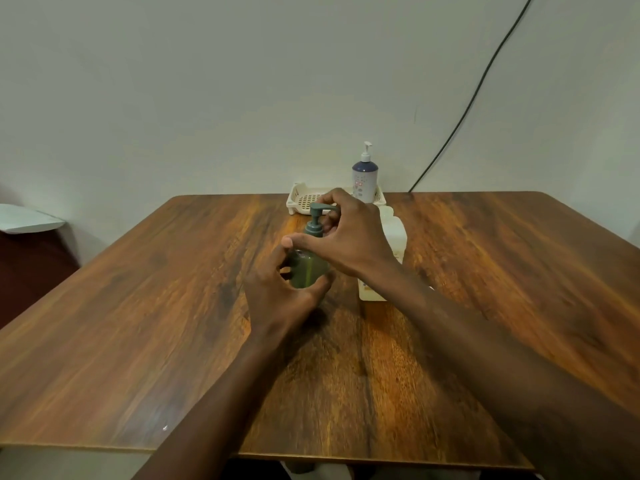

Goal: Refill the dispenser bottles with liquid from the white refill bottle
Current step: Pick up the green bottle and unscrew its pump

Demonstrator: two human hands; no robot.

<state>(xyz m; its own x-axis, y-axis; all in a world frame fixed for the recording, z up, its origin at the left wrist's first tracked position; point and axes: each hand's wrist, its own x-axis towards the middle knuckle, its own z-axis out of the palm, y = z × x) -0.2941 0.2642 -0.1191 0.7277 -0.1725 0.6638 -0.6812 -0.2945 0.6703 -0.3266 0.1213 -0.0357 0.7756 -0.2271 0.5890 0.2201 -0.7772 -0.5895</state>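
Mid-table, upright: green bottle (309,268), gripped round its body by the left hand (277,289), fingers and thumb curled about it. On top, the right hand (353,233), fingers curled round the pump (316,216), thumb stretched across toward the bottle's shoulder. Probably unscrewing or seating the pump; cannot tell which. Just right of it, partly hidden behind the right forearm: white refill bottle (394,233), standing on the table (138,306). At the far edge, a tray (304,199), with a blue-and-white pump bottle (364,178) upright at its right end.

Possible trouble from here, as a judgement only:
- Could spin the whole green bottle instead of the collar, given a slack left grip on smooth plastic.
- Could push the pump head down while turning and squirt liquid onto the wood.
- Could drip from the dip tube on lifting the pump clear.
- Could knock the refill bottle with the right forearm, so close beside it. Capped or not: cannot tell, so possibly a spill.
- Could tip the green bottle by pulling upward rather than turning.
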